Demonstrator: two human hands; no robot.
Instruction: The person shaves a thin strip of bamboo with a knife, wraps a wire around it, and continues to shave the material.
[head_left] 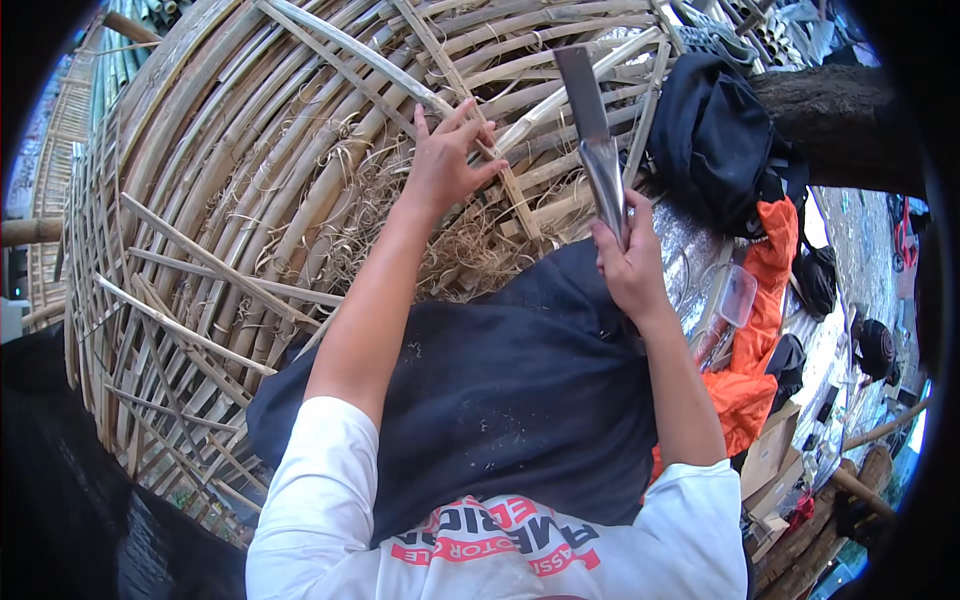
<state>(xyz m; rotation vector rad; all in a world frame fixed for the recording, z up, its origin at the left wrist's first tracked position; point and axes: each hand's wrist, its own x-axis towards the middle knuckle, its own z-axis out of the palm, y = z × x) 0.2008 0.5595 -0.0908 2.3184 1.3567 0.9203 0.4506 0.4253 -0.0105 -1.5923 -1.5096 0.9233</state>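
My left hand [447, 160] is over a slatted bamboo surface, its fingers spread apart. It lies at the crossing of a narrow bamboo strip [430, 38] and a long pale bamboo strip [350, 45]; whether the fingertips press on either one, I cannot tell. My right hand [630, 258] is closed around the tubular metal handle of a broad-bladed knife [588, 100]. The blade points up and away from me, above the bamboo, with a squared end. Curly bamboo shavings [450, 248] lie in a heap just beyond my lap, which dark cloth [490, 390] covers.
Loose bamboo strips [220, 260] lie across the slats at the left. On the right are a black bag [705, 140], a thick log [840, 125], orange cloth [765, 300] and a clear plastic container [738, 295]. Cardboard [775, 460] and bamboo poles [810, 550] lie at the lower right.
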